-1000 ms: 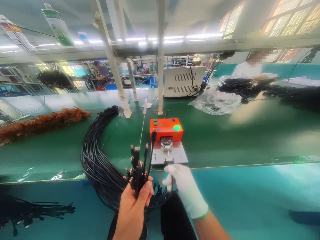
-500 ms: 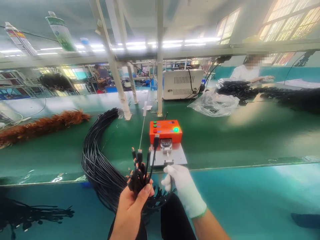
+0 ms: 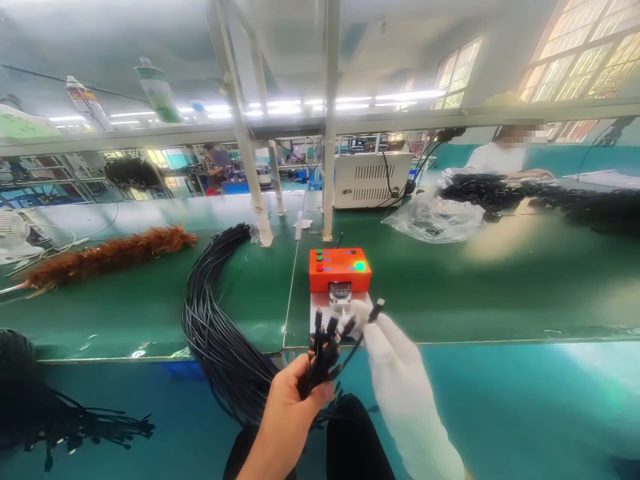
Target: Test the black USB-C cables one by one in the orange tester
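Note:
My bare left hand (image 3: 303, 400) is closed round a bunch of black cable ends (image 3: 325, 347), their plugs pointing up. The white-gloved right hand (image 3: 387, 353) is raised in front of the orange box's metal base plate (image 3: 320, 308), its fingertips beside a single cable plug (image 3: 377, 310); blur hides whether they grip it. Behind them sits the orange box (image 3: 340, 268) with a lit green light and a small round gauge (image 3: 341, 291). A long bundle of black cables (image 3: 215, 320) curves over the green table's edge to my left hand.
A brown fluffy bundle (image 3: 110, 257) lies at the left. More black cables (image 3: 65, 413) hang at lower left. White posts (image 3: 329, 133) rise behind the box. A clear plastic bag (image 3: 435, 217) lies at the right, near a seated person (image 3: 497, 153).
The gloved right hand has moved up from the table edge to the base plate. My left hand and its cables have shifted right in the view, which has also moved.

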`<state>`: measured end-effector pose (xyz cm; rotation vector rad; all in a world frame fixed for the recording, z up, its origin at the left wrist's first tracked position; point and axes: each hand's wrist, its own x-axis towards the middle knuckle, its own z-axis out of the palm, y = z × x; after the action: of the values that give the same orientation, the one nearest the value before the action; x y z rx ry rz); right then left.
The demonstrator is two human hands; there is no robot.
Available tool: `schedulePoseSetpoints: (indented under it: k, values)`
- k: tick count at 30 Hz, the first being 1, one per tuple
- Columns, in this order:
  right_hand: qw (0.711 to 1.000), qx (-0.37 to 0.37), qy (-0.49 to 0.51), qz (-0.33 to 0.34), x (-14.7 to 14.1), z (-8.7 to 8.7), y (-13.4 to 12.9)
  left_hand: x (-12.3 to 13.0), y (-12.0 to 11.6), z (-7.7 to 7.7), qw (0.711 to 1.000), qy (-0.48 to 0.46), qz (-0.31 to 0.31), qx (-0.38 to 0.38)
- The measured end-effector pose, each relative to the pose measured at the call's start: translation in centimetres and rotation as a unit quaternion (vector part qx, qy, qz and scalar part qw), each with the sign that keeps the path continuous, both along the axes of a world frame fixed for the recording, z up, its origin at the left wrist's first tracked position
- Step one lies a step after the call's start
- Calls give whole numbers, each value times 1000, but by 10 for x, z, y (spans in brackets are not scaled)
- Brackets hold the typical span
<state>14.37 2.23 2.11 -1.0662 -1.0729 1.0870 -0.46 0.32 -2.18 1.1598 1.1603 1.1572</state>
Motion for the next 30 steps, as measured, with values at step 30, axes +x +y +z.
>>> schedulePoseSetpoints:
  k: [30]
  values:
    - [973,-198,70,92,-11,-68,39,4,1,-11,995,-25,98,-9]
